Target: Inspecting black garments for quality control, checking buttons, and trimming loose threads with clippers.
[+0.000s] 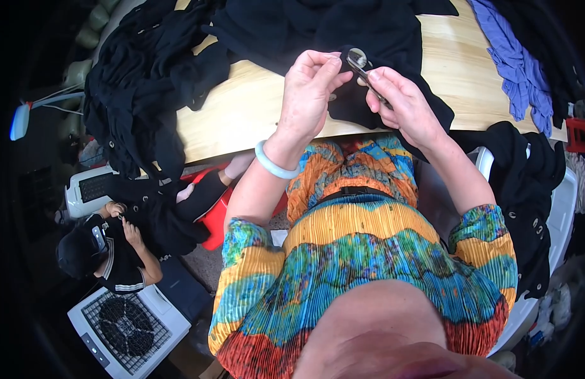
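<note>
Above the near table edge, my left hand point(311, 88) is closed in a pinch at the edge of a black garment point(359, 110); the exact spot under its fingertips is hidden. My right hand point(403, 104) is closed around a small dark metal tool point(376, 87) that looks like thread snips. Its tip points up and left, beside a round, shiny button-like disc point(357, 58) between my two hands. Lower down, another light button point(332, 97) shows on the black cloth.
Heaped black garments point(140, 69) cover the left of the wooden table point(235, 107). Purple cloth point(517, 63) lies at right. More black garments point(520, 189) hang over a white tub point(561, 208). Lower left, a person point(112, 252) handles black cloth beside a fan unit point(131, 328).
</note>
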